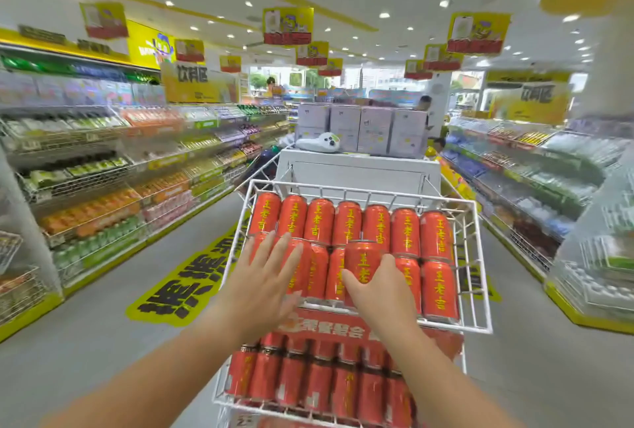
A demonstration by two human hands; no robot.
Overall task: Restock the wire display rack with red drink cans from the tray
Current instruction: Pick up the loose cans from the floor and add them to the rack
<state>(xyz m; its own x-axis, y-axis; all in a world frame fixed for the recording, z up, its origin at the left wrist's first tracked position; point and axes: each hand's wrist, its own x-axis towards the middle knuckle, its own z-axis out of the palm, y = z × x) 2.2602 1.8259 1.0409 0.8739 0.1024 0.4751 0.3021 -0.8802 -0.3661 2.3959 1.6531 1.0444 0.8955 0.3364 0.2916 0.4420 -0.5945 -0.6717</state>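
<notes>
A white wire display rack [478, 290] stands in front of me with tilted shelves. Its upper shelf holds two rows of red drink cans [404, 232] with yellow characters. My right hand [380, 293] grips one red can [363, 263] that sits raised above the front row near the middle. My left hand [267, 276] lies flat, fingers spread, on the front-row cans at the left. A lower shelf [219, 396] carries several more red cans [319, 383]. No tray shows in the head view.
Long shelves of bottled drinks [103, 187] line the aisle on the left, and more shelving [521, 180] stands on the right. A white counter with stacked pale boxes [360, 132] rises behind the rack. Grey floor with a yellow floor sticker [185, 283] lies to the left.
</notes>
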